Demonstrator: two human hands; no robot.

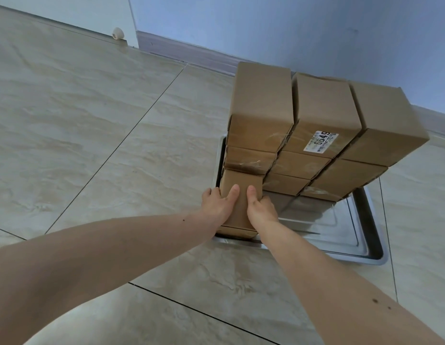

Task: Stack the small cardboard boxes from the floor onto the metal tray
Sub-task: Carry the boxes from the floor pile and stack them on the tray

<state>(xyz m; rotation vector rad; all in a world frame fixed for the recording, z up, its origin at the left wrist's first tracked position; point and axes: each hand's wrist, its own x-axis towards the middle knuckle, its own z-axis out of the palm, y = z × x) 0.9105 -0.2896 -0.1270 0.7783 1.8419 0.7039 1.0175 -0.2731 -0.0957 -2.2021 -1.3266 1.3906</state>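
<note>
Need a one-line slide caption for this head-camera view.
Both hands, left hand and right hand, grip a small cardboard box beside stacked boxes on the metal tray.

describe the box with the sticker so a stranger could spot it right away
Find the metal tray on the tiled floor by the blue wall, stacked with cardboard boxes. The labelled box tops the middle column, and it alone carries a white label printed with large digits.

The floor (97, 125) is laid with large beige tiles veined like marble, split by thin dark grout lines that run slantwise across the view. A pale blue wall (291, 31) rises at the far side, with a grey-purple skirting board (191, 54) along its foot. To the left, a small white rounded doorstop (118, 34) sits where floor meets wall.
</note>
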